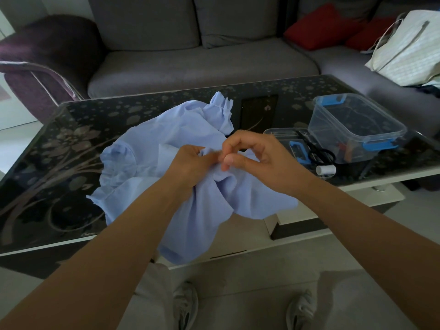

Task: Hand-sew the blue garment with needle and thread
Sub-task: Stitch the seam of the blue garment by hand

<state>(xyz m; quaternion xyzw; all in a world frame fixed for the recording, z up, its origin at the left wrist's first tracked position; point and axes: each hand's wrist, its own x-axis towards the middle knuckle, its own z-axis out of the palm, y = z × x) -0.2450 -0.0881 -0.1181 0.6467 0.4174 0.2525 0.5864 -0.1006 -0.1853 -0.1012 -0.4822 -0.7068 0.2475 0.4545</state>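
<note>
Two hands are seen over a dark table (59, 151) with pale flowers printed on it. A blue garment (166, 129) is spread in a heap on the table. Part of it is hung over the near edge, toward the person's knees. One bunched-up bit of the cloth is lifted in the middle, between the hands.

That bit is gripped by the left hand (190, 167), whose fingers are curled tight round it. The same bit is pinched from the other side by the right hand (257, 158). Its thumb and first finger are pressed close together at the fold, and its other fingers are curled in loosely. Whether a needle or thread is also held in that pinch cannot be told, as such things are too small to be seen.

To the right of the garment, a clear box (357, 120) with blue clips is set on the table. Just in front of it a flat clear lid (278, 133) is laid, and black scissors (320, 152) are rested partly on the lid. A small white spool (326, 169) is laid on its side next to the scissors, near the table edge.

Behind the table a grey sofa (190, 55) is seen. Two red cushions (319, 25) are propped at its right end, and a pale bag (409, 44) is set beside them. A purple blanket (47, 48) is draped over the arm at the left. Two pale shoes (185, 303) are seen on the floor at the bottom.
</note>
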